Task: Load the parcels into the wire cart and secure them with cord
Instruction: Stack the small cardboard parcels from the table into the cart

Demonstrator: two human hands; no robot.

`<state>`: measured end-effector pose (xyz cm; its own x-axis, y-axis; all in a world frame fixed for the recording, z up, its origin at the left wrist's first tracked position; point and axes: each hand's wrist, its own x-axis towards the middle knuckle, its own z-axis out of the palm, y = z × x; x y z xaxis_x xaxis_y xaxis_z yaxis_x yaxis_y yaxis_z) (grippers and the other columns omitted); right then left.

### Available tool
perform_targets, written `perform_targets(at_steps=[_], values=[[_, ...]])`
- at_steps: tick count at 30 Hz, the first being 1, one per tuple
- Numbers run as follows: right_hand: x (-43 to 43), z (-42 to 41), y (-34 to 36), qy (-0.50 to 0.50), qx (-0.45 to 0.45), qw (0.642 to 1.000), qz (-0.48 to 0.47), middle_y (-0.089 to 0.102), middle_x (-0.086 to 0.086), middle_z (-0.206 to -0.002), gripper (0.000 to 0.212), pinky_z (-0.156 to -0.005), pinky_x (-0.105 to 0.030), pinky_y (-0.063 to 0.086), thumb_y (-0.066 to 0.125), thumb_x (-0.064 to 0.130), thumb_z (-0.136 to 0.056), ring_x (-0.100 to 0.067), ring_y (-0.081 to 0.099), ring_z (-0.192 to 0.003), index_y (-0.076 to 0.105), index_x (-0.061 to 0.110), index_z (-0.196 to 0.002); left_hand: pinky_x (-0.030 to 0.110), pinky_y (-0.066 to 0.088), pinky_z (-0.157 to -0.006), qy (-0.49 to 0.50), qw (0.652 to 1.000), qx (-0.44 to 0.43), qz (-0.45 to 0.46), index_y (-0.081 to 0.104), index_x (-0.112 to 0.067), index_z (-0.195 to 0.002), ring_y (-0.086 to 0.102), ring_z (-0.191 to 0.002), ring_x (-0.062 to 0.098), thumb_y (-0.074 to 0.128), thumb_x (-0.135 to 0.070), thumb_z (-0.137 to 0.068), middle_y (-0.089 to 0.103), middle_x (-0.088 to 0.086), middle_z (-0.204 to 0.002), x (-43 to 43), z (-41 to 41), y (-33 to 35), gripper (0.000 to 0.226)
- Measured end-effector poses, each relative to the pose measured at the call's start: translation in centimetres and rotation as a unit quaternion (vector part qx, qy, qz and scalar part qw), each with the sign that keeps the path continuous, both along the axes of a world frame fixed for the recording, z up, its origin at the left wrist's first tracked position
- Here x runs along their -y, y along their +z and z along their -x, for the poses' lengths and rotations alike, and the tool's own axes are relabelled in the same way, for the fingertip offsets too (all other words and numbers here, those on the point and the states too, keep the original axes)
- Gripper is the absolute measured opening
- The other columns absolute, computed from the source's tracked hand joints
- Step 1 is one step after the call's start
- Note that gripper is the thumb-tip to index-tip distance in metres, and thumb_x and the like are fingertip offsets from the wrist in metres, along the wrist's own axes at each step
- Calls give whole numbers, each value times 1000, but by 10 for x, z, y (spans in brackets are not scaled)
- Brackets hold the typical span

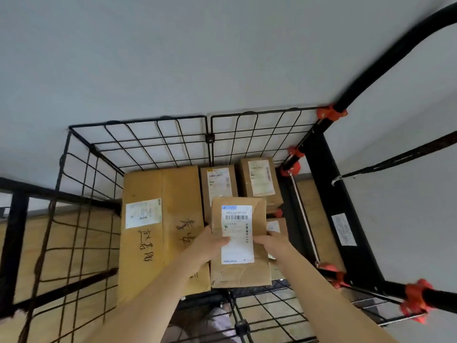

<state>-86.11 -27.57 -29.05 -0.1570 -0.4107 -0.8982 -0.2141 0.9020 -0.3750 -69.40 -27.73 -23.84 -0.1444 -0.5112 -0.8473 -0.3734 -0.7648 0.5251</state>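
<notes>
I look down into a black wire cart (158, 134). Both hands hold a brown cardboard parcel (241, 271) with a white barcode label above the cart's right half. My left hand (210, 243) grips its left edge, thumb on the label. My right hand (270, 242) grips its right edge. Inside the cart lies a large flat box (160, 231) with handwritten black characters and a label on the left. Two smaller labelled boxes (218, 184) (259, 179) stand at the far side. Another small parcel (275, 226) shows partly behind my right hand.
A black handle tube (395, 53) with orange clamps (330, 112) rises at the right. A black strap with a metal hook (338, 180) hangs right of the cart. Dark netting or cord (42, 256) hangs on the left wire panel. A pale wall lies beyond, wooden floor below.
</notes>
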Motion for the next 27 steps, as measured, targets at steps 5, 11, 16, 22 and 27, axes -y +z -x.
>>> perform_targets(at_steps=[5,11,16,22,27], values=[[-1,7,-37,55,-13,996,-69,59,-7,-123,42,-92,-36,48,58,18,-88,-24,56,-109,51,11,-129,17,45,-72,-4,999,5,-47,46,-17,-132,54,-114,17,48,-11,-96,54,2,-134,-5,9,-48,37],[-4,6,-64,46,13,993,-111,63,-5,-100,21,-79,-31,43,54,14,-89,-19,56,-97,55,12,-110,19,42,-64,-2,995,48,-86,52,-16,-113,54,-88,12,50,-13,-94,61,5,-113,-12,6,-95,20],[3,8,-66,137,-28,983,-119,58,0,-93,25,-85,-30,46,61,21,-85,-18,55,-94,56,13,-108,26,36,-67,-68,989,81,-103,50,-26,-78,46,-75,14,48,-31,-93,52,0,-89,-15,-3,-116,16],[6,8,-62,211,-56,964,-155,60,-4,-95,41,-84,-27,48,62,35,-84,-16,57,-85,59,8,-116,29,48,-77,-106,981,106,-119,54,-21,-98,45,-71,9,40,-47,-96,45,-6,-79,-11,-4,-120,29],[9,0,-68,200,-41,972,-117,57,-5,-116,45,-93,-32,46,54,26,-90,-20,53,-101,48,10,-132,26,43,-64,-109,982,126,-93,50,-13,-129,46,-65,11,44,-38,-93,51,-3,-84,-14,-5,-130,45]])
